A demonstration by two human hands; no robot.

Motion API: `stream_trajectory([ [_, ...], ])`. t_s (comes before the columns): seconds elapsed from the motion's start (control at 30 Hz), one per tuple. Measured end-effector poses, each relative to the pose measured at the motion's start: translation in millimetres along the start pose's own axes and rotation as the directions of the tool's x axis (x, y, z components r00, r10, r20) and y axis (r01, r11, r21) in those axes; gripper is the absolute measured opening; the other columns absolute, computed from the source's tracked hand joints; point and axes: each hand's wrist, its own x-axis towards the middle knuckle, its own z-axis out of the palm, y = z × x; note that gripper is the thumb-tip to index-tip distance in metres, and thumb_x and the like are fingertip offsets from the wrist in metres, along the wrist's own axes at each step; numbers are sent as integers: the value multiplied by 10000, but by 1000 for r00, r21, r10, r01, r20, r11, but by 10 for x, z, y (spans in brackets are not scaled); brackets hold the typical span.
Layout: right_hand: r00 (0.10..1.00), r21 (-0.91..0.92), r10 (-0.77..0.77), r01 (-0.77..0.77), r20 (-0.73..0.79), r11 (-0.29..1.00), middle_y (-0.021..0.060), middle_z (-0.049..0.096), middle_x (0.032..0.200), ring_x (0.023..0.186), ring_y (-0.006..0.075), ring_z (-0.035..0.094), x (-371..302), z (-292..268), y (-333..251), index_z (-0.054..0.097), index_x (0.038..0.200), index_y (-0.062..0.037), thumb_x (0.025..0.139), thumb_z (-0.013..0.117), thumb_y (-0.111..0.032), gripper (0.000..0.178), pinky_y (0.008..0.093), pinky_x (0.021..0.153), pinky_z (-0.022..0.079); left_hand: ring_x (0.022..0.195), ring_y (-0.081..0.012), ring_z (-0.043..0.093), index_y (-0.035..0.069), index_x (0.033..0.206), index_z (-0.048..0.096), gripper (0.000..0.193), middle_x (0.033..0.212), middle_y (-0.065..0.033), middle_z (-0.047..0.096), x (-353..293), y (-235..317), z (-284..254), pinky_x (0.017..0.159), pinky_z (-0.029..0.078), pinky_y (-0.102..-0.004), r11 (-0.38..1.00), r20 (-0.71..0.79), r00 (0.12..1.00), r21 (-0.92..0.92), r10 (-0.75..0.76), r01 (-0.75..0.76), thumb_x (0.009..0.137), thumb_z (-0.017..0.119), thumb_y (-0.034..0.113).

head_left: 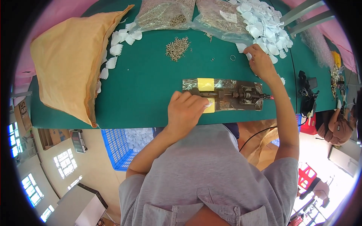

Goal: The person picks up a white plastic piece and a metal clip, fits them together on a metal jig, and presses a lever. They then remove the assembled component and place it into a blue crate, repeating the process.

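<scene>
My left hand is closed at the left end of a dark metal bench fixture. Between its fingertips shows a bit of a small white plastic piece, over the lower of two yellow pads on the fixture. Most of that piece is hidden by the fingers. Farther right, my right hand is at the near edge of a heap of white scalloped pieces. Its thumb and fingers are pinched on one white piece.
A pile of small metal clips lies mid-table, near clear bags of more parts. A large tan sack stands left, with loose white pieces beside it. Below the table edge is a blue crate. Black cables lie right.
</scene>
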Motion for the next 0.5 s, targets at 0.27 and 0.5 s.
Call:
stream_trajectory([
  [0.27, 993, -93, -85, 93, 84, 991, 132, 658, 1158, 1022, 405, 695, 86, -30, 140, 673, 1126, -62, 847, 605, 104, 331, 507, 874, 560, 947, -249, 506, 144, 954, 706, 212, 964, -12, 545, 161, 23, 49, 843, 396, -413, 956, 8, 998, 285, 70, -69, 787, 814, 70],
  [0.5, 995, 53, -93, 92, 36, 994, 153, 674, 1006, 893, 380, 704, -45, -413, -284, 711, 1049, -30, 876, 676, 18, 183, 468, 805, 562, 1122, -301, 540, 109, 1197, 638, 408, 1183, -65, 621, 222, -27, 13, 942, 412, -449, 983, -23, 1000, 181, -11, 15, 815, 779, 90],
])
